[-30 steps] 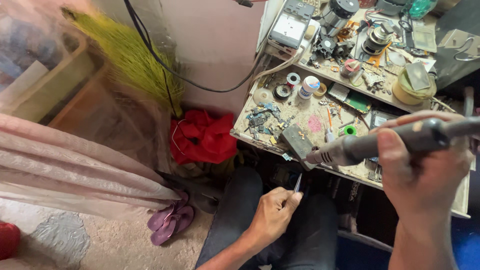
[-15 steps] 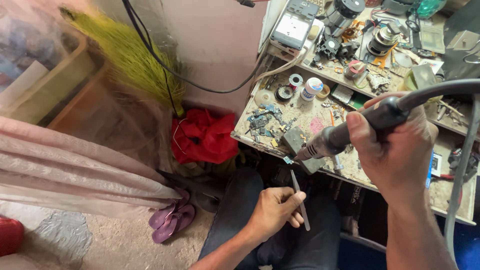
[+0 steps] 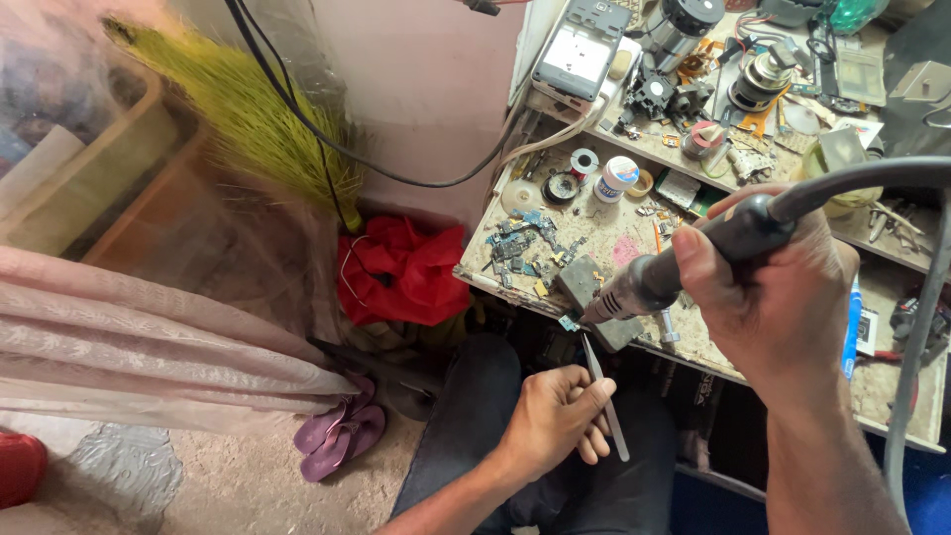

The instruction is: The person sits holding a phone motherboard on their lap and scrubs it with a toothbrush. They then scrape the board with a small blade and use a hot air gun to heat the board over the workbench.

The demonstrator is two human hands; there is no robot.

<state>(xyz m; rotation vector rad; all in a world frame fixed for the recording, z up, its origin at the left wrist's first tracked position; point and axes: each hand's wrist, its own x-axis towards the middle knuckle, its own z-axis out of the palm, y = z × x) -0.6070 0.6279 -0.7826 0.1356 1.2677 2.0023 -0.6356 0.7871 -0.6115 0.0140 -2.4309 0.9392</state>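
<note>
My right hand [image 3: 783, 297] grips a dark hot-air wand [image 3: 684, 263] with a thick grey hose [image 3: 921, 297]; its metal nozzle points down-left at a small part [image 3: 568, 323] near the bench's front edge. My left hand [image 3: 555, 416] rests over my lap in dark trousers and pinches metal tweezers [image 3: 604, 396], whose tips reach up to that small part just under the nozzle. The cluttered workbench [image 3: 634, 238] carries scattered circuit pieces [image 3: 525, 243] right behind the nozzle.
A phone with its screen up [image 3: 580, 50], solder rolls and a small white jar [image 3: 619, 176] lie on the bench. A red cloth [image 3: 401, 267], a green broom [image 3: 248, 109], a black cable [image 3: 297, 119], purple sandals [image 3: 342, 441] and pink fabric [image 3: 149, 347] fill the left.
My right hand has brought the wand leftward and down toward the bench edge. My left hand has raised the tweezers so their tips meet the nozzle.
</note>
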